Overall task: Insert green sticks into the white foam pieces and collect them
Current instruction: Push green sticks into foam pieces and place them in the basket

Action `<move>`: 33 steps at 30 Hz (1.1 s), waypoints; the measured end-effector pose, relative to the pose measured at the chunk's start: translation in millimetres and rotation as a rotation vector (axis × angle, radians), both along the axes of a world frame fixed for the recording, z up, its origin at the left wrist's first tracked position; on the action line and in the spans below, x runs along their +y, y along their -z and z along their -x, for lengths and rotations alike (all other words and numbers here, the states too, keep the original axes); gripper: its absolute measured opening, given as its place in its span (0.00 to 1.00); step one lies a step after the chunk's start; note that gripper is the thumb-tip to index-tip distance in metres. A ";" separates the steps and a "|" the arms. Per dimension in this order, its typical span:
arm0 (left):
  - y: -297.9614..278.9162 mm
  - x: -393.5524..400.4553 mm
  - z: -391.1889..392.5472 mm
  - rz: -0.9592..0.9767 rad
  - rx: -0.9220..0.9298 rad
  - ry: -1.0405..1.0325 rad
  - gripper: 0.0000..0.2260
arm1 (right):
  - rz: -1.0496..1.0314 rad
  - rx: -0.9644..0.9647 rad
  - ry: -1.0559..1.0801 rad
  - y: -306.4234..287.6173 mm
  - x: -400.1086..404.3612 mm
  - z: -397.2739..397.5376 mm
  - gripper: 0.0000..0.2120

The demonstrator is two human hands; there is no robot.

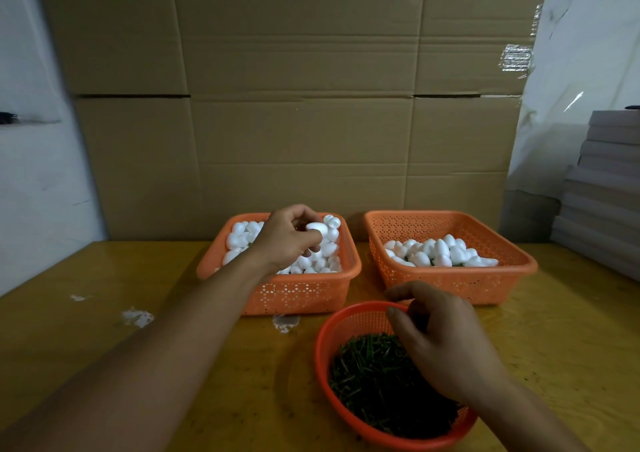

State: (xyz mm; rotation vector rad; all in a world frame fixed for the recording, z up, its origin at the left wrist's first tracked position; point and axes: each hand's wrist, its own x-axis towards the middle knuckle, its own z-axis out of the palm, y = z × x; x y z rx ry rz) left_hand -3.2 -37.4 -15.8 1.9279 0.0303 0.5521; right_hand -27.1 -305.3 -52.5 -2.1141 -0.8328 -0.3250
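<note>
Left hand (289,236) pinches one foam piece (317,227) above the left basket (294,292).
Right hand (440,340), fingers loosely curled over the round basket (323,354) nearer the person, reaches for green sticks (367,375); grasp undetermined.

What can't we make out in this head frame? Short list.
- Right hand: its back hides the fingertips over the round basket, so no telling whether it pinches a green stick.
- Right rectangular basket: green bits under the foam pieces are too small to confirm as sticks.
- Left basket: the left hand, holding a foam piece, covers its middle.
</note>
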 end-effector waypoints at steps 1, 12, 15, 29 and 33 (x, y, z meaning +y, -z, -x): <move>-0.3 -4.8 6.5 0.035 -0.024 0.018 0.05 | -0.001 -0.001 0.000 0.3 -0.1 0.2 0.08; 14.7 -60.2 82.9 0.220 -0.150 0.204 0.08 | 0.017 0.006 -0.003 -1.2 1.0 2.7 0.08; 18.1 -66.0 97.5 0.170 -0.160 0.253 0.09 | 0.030 0.002 0.001 -2.2 0.8 3.3 0.09; 28.7 -68.3 117.7 0.237 -0.044 0.399 0.14 | 0.029 0.022 -0.002 -2.1 0.7 4.6 0.10; 28.6 -67.4 118.0 0.438 0.017 0.497 0.15 | 0.012 0.015 -0.013 -1.5 0.9 5.4 0.09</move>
